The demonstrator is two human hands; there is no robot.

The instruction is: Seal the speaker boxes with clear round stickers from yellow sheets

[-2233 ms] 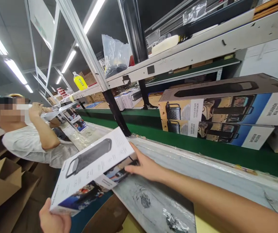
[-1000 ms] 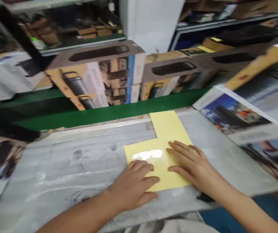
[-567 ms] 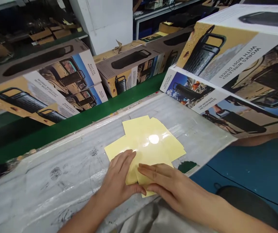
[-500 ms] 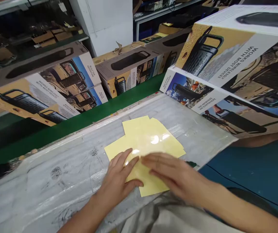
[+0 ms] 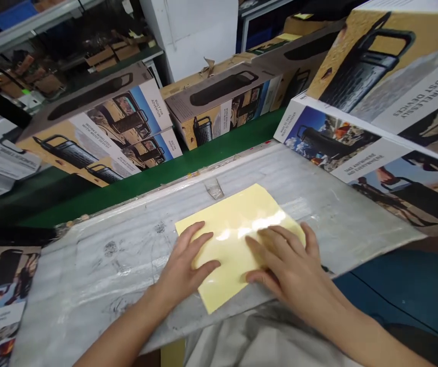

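Observation:
Glossy pale yellow sheets [image 5: 234, 214] lie in a mostly squared pile on the worktop, with bright reflections across the upper face. My left hand [image 5: 184, 265] rests against the pile's left side, fingers spread and thumb apart, the fingertips over its edge. On the right part of the pile lies my right hand [image 5: 289, 260], fingers apart and bent a little, with the outer finger near the right edge. Neither hand is closed round anything. How many sheets there are cannot be made out.
The worktop [image 5: 88, 285] has a clear-taped grey covering with dark smudges. Behind it, printed speaker boxes [image 5: 123, 127] stand on a green surface [image 5: 142, 186]. Larger printed boxes [image 5: 341, 137] rise at the right; another box [image 5: 0, 300] is at the lower left.
The yellow sheets, fanned out at odd angles before, now overlap in a more even pile. My right hand has moved right and its fingers have spread. The view has shifted slightly.

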